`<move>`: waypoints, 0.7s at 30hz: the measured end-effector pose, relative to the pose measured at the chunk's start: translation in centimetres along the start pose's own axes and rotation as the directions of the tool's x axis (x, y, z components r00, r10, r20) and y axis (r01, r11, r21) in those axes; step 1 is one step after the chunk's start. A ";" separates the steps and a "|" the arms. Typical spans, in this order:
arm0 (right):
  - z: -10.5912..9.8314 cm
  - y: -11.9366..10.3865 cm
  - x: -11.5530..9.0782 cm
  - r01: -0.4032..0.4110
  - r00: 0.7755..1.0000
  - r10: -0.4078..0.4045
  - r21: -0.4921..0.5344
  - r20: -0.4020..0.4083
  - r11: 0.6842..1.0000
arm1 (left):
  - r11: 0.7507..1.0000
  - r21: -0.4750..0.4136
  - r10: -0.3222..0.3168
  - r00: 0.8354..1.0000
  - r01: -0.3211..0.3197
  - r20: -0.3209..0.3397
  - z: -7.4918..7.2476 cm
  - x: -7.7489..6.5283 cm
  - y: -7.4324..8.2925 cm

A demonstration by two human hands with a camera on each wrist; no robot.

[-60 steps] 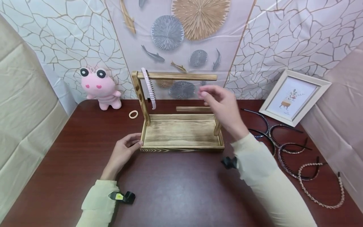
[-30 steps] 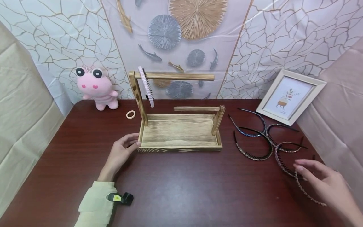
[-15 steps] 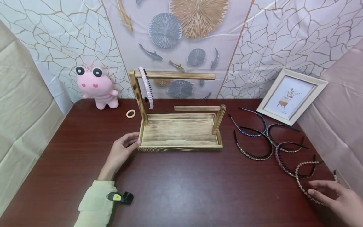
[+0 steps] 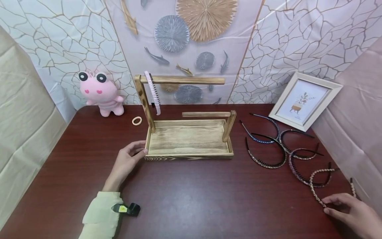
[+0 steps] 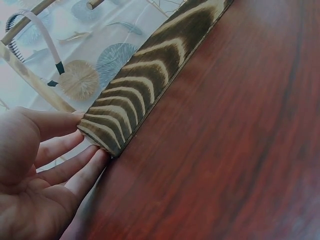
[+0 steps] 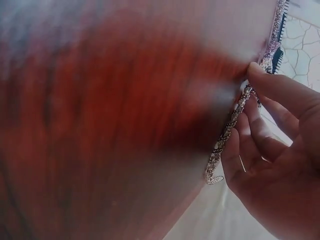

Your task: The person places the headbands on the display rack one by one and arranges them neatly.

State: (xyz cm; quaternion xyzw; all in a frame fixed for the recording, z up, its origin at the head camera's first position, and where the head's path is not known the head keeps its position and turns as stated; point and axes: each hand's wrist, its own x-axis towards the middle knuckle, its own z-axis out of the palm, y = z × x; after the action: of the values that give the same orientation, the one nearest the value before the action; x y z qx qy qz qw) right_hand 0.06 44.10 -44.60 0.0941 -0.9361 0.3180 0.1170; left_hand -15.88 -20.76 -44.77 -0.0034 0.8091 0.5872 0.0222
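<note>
A two-armed wooden rack (image 4: 185, 156) with a shallow tray base stands mid-table in the head view. My left hand (image 4: 126, 161) holds its front left corner, thumb by the front edge and fingers at the end panel (image 5: 120, 120). A pale pink toothed headband (image 4: 153, 94) hangs from the left end of the taller bar. At the lower right, my right hand (image 4: 350, 210) pinches the near curve of a beaded, braided-looking headband (image 4: 311, 186) lying on the table. In the right wrist view, thumb and fingers sit on either side of this headband (image 6: 227, 130); part is hidden behind the hand.
Several other headbands (image 4: 267, 166) overlap on the table's right side. Behind them stands a picture frame (image 4: 305, 101). A pink plush toy (image 4: 101, 91) sits at the back left, near a small pale ring (image 4: 137, 121). Cloth drapes (image 4: 27, 103) border the table.
My right hand has gone from the rack's bars to the lower right, where its thumb and fingers have closed on the beaded headband. My left hand stays at the rack's corner.
</note>
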 end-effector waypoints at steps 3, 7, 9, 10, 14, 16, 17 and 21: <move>0.1 0.1 0.1 0.046 0.999 -0.046 -0.008 -0.004 0.999 | 1.000 -0.001 0.005 1.000 -0.005 -0.003 0.0 0.1 -0.1; 0.1 0.1 0.3 -0.014 1.000 0.016 -0.092 0.026 0.996 | 1.000 0.001 0.015 1.000 -0.015 -0.005 -0.1 0.2 -0.1; 0.0 -0.1 0.3 -0.049 0.998 0.054 -0.139 0.033 0.989 | 1.000 0.003 0.019 1.000 -0.019 -0.006 -0.1 0.2 -0.1; 0.0 -0.2 0.3 -0.068 0.997 0.075 -0.162 0.035 0.984 | 1.000 0.006 0.021 1.000 -0.020 -0.006 -0.1 0.2 -0.1; -0.2 -0.7 0.3 -0.109 0.994 0.111 -0.216 -0.002 0.970 | 1.000 0.003 0.014 1.000 -0.014 -0.003 -0.1 0.2 -0.1; -0.4 -1.1 0.3 -0.124 0.992 0.119 -0.220 -0.036 0.968 | 1.000 -0.002 0.010 1.000 -0.010 -0.002 0.0 0.2 -0.1; -0.4 -1.3 0.3 -0.122 0.992 0.111 -0.200 -0.062 0.972 | 1.000 -0.006 0.008 1.000 -0.008 -0.001 0.0 0.2 -0.1; -0.8 -2.5 0.7 -0.111 0.981 0.090 -0.119 -0.171 0.987 | 1.000 -0.014 0.005 1.000 -0.005 -0.002 0.0 0.1 -0.1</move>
State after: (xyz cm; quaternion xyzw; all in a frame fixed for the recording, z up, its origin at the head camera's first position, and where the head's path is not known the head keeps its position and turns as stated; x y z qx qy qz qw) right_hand 0.13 42.57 -42.41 0.0121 -0.9452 0.2698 0.1837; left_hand -16.02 -20.80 -44.90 -0.0021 0.8050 0.5930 0.0197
